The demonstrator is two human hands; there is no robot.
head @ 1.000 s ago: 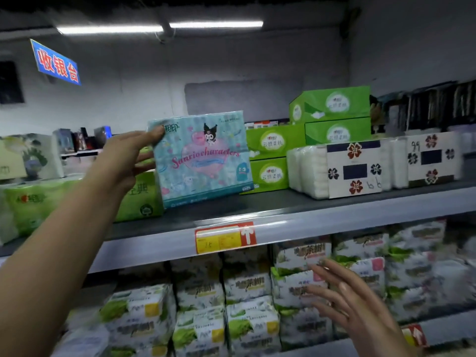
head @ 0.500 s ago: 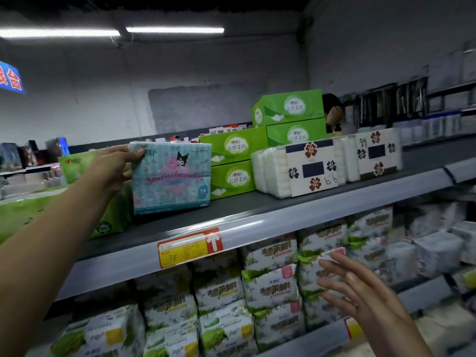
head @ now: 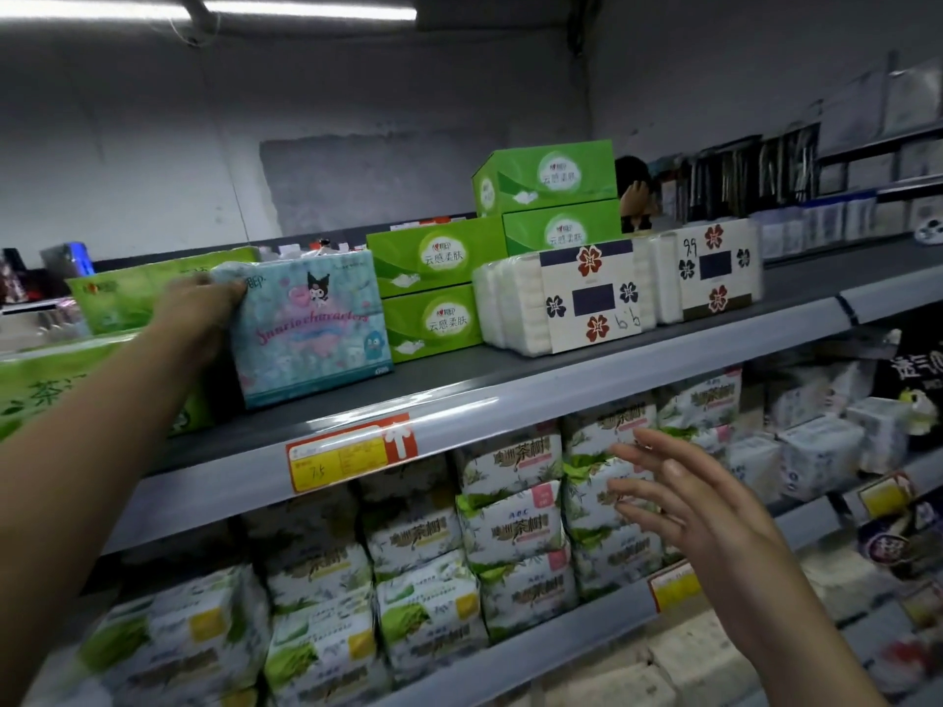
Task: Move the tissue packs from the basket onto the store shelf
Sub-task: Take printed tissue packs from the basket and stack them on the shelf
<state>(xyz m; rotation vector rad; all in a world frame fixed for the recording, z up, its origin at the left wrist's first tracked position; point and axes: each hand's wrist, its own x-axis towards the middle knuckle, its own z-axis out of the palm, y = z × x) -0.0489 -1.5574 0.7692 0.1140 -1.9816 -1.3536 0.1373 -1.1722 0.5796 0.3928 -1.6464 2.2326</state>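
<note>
The bare left arm stretches up and forward from the lower left, its left hand (head: 196, 311) curled with the fingers bent around an upper corner. The right hand (head: 684, 494) hangs lower on the right, palm turned leftward, fingers spread and empty.

Grey store shelf (head: 587, 359) carries: blue cartoon-print tissue pack (head: 311, 326) standing upright; green tissue boxes (head: 433, 288) stacked just right of it; white floral-label packs (head: 566, 298) beyond; green-wrapped packs (head: 117, 303) left.

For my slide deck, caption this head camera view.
Left hand sets a blue tissue pack on the store shelf.
</note>
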